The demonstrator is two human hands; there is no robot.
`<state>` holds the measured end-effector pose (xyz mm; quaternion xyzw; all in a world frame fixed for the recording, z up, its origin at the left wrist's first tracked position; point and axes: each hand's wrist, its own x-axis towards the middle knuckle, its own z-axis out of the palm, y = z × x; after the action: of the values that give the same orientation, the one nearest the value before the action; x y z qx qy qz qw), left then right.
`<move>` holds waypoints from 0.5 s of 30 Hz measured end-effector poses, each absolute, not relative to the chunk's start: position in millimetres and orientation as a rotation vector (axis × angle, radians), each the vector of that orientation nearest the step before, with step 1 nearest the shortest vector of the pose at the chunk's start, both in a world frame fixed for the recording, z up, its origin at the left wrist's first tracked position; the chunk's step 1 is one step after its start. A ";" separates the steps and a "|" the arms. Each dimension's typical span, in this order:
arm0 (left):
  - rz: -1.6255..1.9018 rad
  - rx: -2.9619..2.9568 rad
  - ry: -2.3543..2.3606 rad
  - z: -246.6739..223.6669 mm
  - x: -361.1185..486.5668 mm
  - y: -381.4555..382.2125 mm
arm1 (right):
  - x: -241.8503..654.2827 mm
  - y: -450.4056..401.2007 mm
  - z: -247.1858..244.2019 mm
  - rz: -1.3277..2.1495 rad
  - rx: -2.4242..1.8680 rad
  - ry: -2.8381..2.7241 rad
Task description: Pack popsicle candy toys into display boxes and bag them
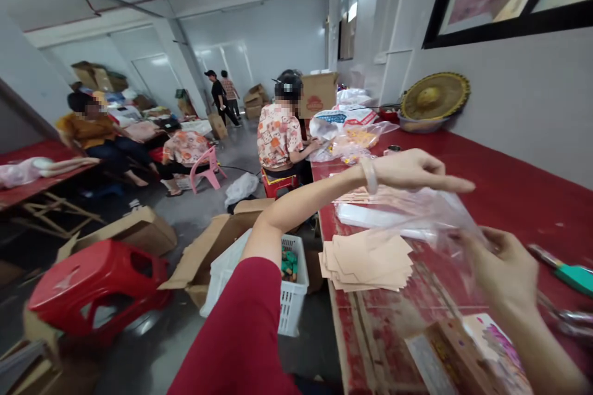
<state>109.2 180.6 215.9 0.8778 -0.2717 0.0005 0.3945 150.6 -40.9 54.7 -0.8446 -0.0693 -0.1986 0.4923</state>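
My left hand (412, 171), with a pale bangle at the wrist, reaches over the red table (523, 197) with its index finger stretched out. Just below it is a thin clear plastic bag (447, 213); whether the left hand touches it I cannot tell. My right hand (504, 265) pinches the near right end of this bag between thumb and fingers, a little blurred. Under the bag lies a loose stack of peach-coloured paper cards (368, 262). Behind the stack are flat clear plastic bags (365, 216) and more peach sheets (354, 196).
A printed box (456, 352) lies at the near edge, a green-handled tool (572, 274) at the right. A white crate (291, 311) and a red stool (97, 287) stand left, among open cartons. A co-worker (280, 133) sits farther along the table.
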 end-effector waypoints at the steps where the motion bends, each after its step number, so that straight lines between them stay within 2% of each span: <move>1: -0.036 2.261 -0.713 211.0 108.2 193.9 | 152.9 -47.1 50.0 -0.441 -1.995 -0.118; 5: -0.131 2.329 -0.760 172.0 111.7 239.7 | 155.8 -61.0 23.8 -0.356 -2.132 -0.090; 9: -0.106 2.461 -0.378 135.9 116.9 269.9 | 163.6 -62.1 1.2 -0.184 -2.384 -0.246; 12: 0.146 2.668 -0.156 122.1 127.7 282.3 | 168.3 -62.9 0.8 -0.107 -2.326 -0.135; 15: 0.691 2.751 -0.029 102.1 133.6 268.0 | 169.9 -65.2 9.3 0.022 -2.141 0.061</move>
<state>133.6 268.0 102.1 0.9585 -0.0103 0.2409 0.1519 169.9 -65.2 9.3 -0.8772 0.0249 0.0092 0.4794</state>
